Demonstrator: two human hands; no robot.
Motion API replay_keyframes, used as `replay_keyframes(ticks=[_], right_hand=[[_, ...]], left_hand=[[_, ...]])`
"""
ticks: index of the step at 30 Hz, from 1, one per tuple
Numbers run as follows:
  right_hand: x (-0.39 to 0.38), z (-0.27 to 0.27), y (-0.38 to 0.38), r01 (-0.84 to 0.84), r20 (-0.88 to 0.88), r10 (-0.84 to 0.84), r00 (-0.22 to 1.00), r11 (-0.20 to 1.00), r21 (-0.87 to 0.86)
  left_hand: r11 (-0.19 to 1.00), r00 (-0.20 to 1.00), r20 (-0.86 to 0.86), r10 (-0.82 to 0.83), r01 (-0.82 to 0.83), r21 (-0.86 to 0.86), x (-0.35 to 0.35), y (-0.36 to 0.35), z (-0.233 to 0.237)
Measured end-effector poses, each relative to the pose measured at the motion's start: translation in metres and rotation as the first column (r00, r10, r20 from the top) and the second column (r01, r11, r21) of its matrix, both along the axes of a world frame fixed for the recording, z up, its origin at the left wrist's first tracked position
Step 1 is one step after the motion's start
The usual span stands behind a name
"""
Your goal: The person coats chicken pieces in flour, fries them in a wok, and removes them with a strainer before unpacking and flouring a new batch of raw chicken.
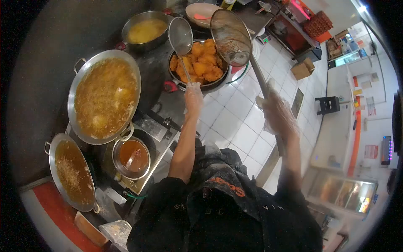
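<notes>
My left hand [193,100], in a clear plastic glove, is closed around the thin handle of a round mesh skimmer [180,37]. That skimmer is raised over the left part of a pan heaped with orange-brown fried pieces [205,63], which look like fried chicken. In my right hand [279,111], also gloved, is the long handle of a larger deep strainer [231,38], its basket held up at the right of the pan. Brown residue clings to the strainer's mesh. At the left, a big wok [71,103] holds bubbling oil with a few pale pieces in it.
A second wok [51,168] of oil with floating crumbs stands at lower left. Beside it sits a pot of reddish-brown liquid [133,156]. A pan of yellow liquid [147,31] and a pale bowl [197,10] are at the back. A cardboard box [303,69] and black stool [328,105] stand on the tiled floor.
</notes>
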State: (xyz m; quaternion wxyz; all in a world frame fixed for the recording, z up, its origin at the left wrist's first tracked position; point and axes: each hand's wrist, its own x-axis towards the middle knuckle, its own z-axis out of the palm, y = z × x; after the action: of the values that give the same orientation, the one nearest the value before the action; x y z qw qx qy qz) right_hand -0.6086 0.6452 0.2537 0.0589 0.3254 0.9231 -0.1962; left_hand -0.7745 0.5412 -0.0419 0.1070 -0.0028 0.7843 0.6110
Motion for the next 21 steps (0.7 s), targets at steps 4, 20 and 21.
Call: replay_keyframes(ticks=[4,20,21], right_hand=[[0.015,0.0,0.003,0.153,-0.058,-0.161,0.985,0.981,-0.119],[0.065,-0.094,0.079,0.126,-0.173,-0.485,0.857,0.524,-0.842],[0.064,-0.098,0.081,0.123,-0.141,-0.497,0.856,0.462,-0.878]], left_hand=[[0.993,0.994,-0.062,-0.095,0.091,-0.07,0.012,-0.011,0.011],[0.992,0.96,0.279,-0.017,-0.018,0.122,0.074,-0.057,0.052],[0.993,0.962,0.273,-0.001,-0.032,0.118,0.079,-0.061,0.045]])
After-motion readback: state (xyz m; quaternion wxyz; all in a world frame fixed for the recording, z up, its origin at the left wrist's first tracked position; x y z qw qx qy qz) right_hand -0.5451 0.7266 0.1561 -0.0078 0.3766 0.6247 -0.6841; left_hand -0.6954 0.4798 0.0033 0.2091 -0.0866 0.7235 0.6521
